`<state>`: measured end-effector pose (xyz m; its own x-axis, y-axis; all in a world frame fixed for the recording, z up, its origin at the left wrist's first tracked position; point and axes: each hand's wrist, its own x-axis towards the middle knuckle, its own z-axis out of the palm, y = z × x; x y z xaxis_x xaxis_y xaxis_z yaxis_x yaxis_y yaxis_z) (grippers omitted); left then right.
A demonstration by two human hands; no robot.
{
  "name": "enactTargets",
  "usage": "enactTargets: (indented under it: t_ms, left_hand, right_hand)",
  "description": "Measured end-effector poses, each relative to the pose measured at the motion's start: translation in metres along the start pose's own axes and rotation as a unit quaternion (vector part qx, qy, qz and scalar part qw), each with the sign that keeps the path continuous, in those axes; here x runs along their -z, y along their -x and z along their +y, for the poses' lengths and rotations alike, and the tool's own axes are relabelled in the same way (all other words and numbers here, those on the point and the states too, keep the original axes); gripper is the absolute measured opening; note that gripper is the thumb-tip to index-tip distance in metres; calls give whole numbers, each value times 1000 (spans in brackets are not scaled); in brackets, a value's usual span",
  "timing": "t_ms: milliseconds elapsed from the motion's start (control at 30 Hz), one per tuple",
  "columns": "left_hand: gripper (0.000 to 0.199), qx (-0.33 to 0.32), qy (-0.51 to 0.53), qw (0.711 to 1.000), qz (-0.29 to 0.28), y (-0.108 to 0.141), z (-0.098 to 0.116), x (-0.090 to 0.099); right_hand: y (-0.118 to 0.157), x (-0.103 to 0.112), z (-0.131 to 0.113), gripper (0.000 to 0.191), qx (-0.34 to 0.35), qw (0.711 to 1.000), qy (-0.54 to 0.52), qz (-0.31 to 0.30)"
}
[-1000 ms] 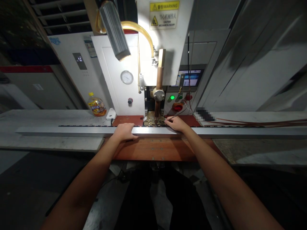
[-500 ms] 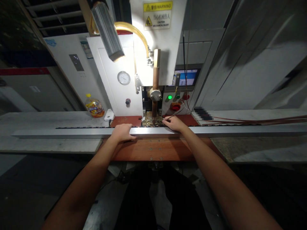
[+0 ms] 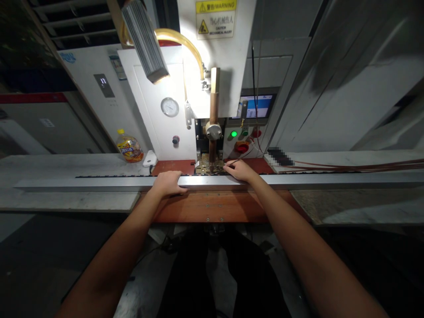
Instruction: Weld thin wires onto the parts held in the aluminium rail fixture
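Note:
A long silver metal bar (image 3: 208, 181) lies across the bench in front of a spot-welding-type machine. My left hand (image 3: 168, 183) is wrapped over the bar left of centre, thumb on its near side. My right hand (image 3: 239, 170) rests at the bar's far edge, thumb and forefinger pinched on what looks like a thin brown wire; its very tip is too small to make out. Just left of those fingers, the copper electrode (image 3: 212, 157) points down at a small brass-coloured fixture (image 3: 202, 166) behind the bar. A dark strip (image 3: 109, 176) runs along the bar's back edge.
Long brown wires (image 3: 347, 167) lie on the right bench. A bottle of yellow-orange liquid (image 3: 129, 146) and a white device (image 3: 150, 159) stand at left. Above are a lamp (image 3: 145, 42) and a pressure gauge (image 3: 170, 107); a red knob (image 3: 242, 147) sits behind my right hand.
The view has shifted very slightly. Both hands, the bar and the electrode hold the same places. A display on the white cabinet at left now shows lit digits.

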<state>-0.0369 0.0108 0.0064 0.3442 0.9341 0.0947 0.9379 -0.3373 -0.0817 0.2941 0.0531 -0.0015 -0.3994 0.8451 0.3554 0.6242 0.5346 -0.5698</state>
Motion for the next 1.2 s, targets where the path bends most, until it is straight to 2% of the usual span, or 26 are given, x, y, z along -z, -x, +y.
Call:
enactTargets:
  t_ms: [1200]
  left_hand:
    - [66,-1,-2,1000,-1,0,-4,-5]
  right_hand:
    - [1,-3,6,26,-1,999,38,7]
